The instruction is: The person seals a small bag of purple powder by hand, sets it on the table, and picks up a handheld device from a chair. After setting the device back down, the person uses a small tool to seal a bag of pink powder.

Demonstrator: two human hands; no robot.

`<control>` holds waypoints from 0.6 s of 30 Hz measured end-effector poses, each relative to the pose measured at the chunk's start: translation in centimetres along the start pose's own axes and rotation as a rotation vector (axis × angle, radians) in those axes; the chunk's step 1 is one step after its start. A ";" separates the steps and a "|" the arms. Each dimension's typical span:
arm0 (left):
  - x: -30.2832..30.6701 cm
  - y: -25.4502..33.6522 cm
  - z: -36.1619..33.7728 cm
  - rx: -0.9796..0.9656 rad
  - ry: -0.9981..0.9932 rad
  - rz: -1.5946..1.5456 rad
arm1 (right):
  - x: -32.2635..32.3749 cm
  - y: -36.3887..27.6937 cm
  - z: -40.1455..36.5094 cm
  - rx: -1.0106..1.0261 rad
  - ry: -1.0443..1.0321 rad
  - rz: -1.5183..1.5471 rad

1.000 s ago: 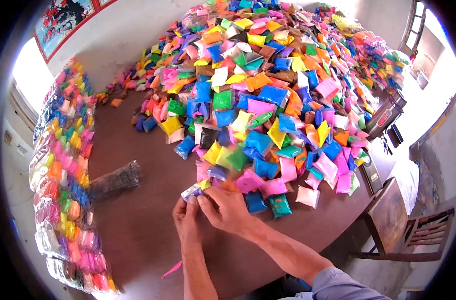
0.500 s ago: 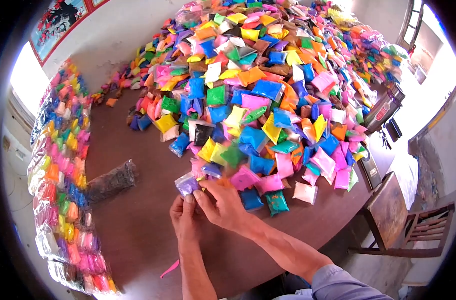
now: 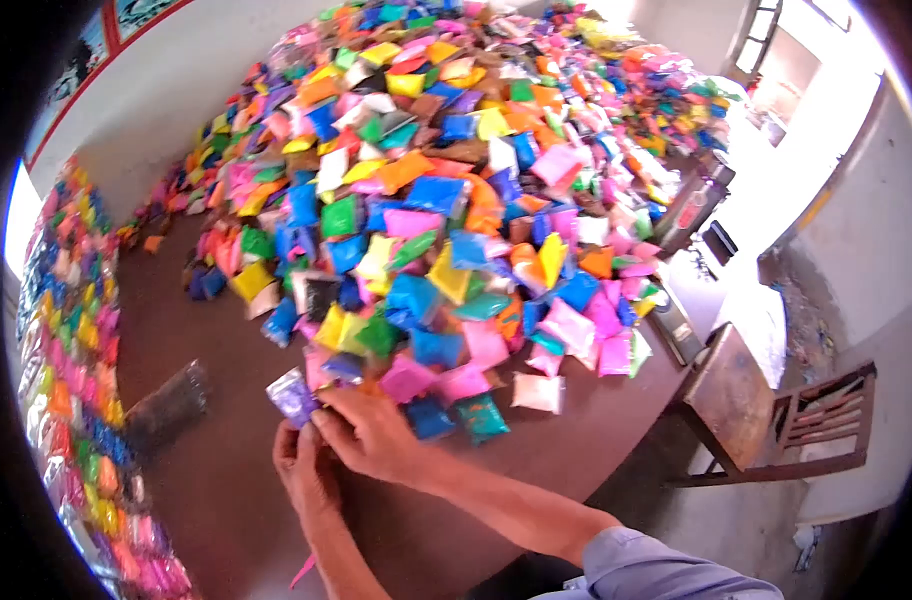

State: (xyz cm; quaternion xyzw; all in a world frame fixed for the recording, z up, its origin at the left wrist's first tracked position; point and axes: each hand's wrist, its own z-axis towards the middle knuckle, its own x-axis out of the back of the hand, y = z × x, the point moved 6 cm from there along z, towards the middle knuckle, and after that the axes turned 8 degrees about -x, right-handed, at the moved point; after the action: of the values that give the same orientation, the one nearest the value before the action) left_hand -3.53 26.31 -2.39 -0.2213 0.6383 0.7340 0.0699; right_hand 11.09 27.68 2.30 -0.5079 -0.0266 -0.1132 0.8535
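Observation:
A small clear packet with purple contents (image 3: 292, 398) is between my two hands, over the near edge of the pile. My left hand (image 3: 308, 468) pinches its lower edge from below, thumb up. My right hand (image 3: 374, 432) is closed at the packet's right side, its fingertips close to my left thumb. Just beyond my right hand lie a pink packet (image 3: 408, 379), a dark blue packet (image 3: 430, 419) and a teal packet (image 3: 482, 418). The exact grip of my right fingertips is blurred.
A large heap of colourful packets (image 3: 416, 210) covers the brown table (image 3: 236, 500). Bundled strips of packets (image 3: 76, 370) line the left edge. A dark packed bag (image 3: 168, 408) lies beside them. To the right are a flask (image 3: 694, 203) and a wooden chair (image 3: 816, 425).
The whole view has swung, so the table, heap and hands appear further left. Both hands keep hold of the purple packet.

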 end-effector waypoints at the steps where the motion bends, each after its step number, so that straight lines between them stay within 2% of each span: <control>1: -0.8 0.5 -0.2 -0.009 0.001 -0.034 | 0.0 -0.1 0.0 -0.003 0.012 0.032; 5: 0.4 -0.8 -0.1 0.049 -0.081 -0.044 | 0.1 -0.1 0.1 -0.043 -0.038 0.055; 7: -0.2 -0.3 0.0 0.004 -0.107 -0.054 | 0.2 -0.2 0.1 -0.026 -0.007 0.052; 10: -0.3 -0.1 0.0 0.002 -0.128 -0.048 | 0.2 -0.5 0.1 -0.092 -0.077 0.075; 18: 0.7 0.3 0.2 -0.036 -0.132 -0.111 | -0.4 -0.7 -0.2 -0.030 -0.105 0.078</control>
State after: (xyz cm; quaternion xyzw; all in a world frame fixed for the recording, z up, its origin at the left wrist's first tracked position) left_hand -4.35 26.34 -2.43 -0.2086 0.6057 0.7535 0.1481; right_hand 10.52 27.24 2.68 -0.5264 -0.0500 -0.0535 0.8471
